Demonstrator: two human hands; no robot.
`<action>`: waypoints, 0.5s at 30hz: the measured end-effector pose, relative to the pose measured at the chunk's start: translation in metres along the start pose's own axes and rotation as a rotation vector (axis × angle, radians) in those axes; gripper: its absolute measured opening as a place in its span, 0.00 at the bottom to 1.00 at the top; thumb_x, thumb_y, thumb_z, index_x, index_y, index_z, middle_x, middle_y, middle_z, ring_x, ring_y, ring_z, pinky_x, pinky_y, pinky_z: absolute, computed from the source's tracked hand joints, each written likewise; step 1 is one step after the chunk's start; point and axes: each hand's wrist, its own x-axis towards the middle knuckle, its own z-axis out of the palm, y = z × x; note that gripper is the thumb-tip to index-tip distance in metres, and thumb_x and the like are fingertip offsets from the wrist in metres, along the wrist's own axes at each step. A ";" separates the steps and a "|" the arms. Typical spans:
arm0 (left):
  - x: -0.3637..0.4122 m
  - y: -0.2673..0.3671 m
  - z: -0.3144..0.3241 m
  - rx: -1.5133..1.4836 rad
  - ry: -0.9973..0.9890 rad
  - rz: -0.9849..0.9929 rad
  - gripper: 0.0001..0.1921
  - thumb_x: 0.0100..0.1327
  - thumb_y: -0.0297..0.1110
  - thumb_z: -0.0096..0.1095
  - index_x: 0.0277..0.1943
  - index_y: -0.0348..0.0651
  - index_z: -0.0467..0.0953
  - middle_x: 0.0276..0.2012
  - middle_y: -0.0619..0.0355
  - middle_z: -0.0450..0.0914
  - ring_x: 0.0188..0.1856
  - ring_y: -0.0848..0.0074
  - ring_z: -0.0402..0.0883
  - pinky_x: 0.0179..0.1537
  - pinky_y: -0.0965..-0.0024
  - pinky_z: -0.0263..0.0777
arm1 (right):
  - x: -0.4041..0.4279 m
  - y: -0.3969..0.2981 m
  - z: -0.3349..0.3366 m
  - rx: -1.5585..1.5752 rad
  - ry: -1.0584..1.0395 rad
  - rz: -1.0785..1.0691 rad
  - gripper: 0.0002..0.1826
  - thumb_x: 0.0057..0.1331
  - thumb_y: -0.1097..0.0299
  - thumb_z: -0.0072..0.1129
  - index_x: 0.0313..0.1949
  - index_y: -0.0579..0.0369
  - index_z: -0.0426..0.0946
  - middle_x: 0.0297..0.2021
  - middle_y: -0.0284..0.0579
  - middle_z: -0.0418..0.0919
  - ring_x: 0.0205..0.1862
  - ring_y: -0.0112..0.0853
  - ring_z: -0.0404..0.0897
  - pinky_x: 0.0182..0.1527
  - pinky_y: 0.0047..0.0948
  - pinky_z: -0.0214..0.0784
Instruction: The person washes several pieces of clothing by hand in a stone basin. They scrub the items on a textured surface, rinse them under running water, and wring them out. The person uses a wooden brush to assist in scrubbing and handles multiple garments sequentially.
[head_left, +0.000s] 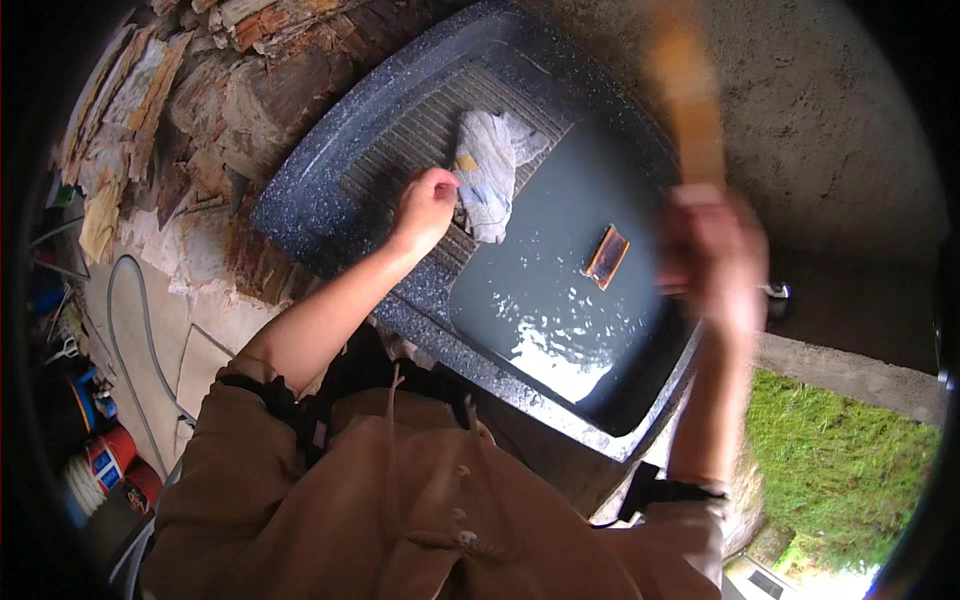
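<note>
A light grey cloth (486, 176) lies bunched on the ribbed washboard slope of a dark speckled stone laundry sink (330, 142). My left hand (429, 206) is at the cloth's left edge, fingers curled; whether it pinches the fabric is not plain. Cloudy water fills the basin, and a small brown, orange-edged rectangular object (607, 257) floats in it. Over the basin's right side is my right hand (712, 247), blurred by motion. Its fist is closed around the lower end of a long yellowish-brown object (684, 97), also blurred, which points away from me.
Stacked rough bark and wood slabs (217, 112) border the sink at the left. Beyond its right side stands a rough concrete wall (825, 135). A grey hose (142, 322) loops over the floor at left, near a red container (112, 454). Grass (840, 457) grows at lower right.
</note>
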 end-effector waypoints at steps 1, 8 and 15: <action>0.002 0.002 -0.004 -0.031 0.034 -0.041 0.04 0.62 0.25 0.56 0.37 0.39 0.78 0.31 0.59 0.80 0.33 0.80 0.76 0.39 0.75 0.71 | 0.003 -0.038 -0.029 0.119 0.165 -0.229 0.18 0.65 0.53 0.52 0.39 0.58 0.72 0.21 0.37 0.72 0.15 0.22 0.68 0.16 0.22 0.61; 0.010 -0.003 -0.025 -0.076 0.242 -0.137 0.06 0.61 0.24 0.56 0.40 0.38 0.77 0.34 0.58 0.79 0.36 0.80 0.75 0.41 0.76 0.70 | 0.002 -0.043 0.051 -0.213 0.596 -0.363 0.14 0.67 0.58 0.49 0.39 0.57 0.70 0.22 0.37 0.70 0.16 0.24 0.68 0.19 0.21 0.61; 0.010 -0.010 -0.026 0.358 0.210 -0.012 0.08 0.57 0.27 0.61 0.40 0.40 0.77 0.33 0.53 0.77 0.34 0.68 0.77 0.40 0.68 0.72 | -0.039 0.115 0.102 -0.067 -0.470 0.514 0.19 0.68 0.55 0.51 0.41 0.62 0.65 0.18 0.36 0.66 0.14 0.24 0.67 0.18 0.24 0.62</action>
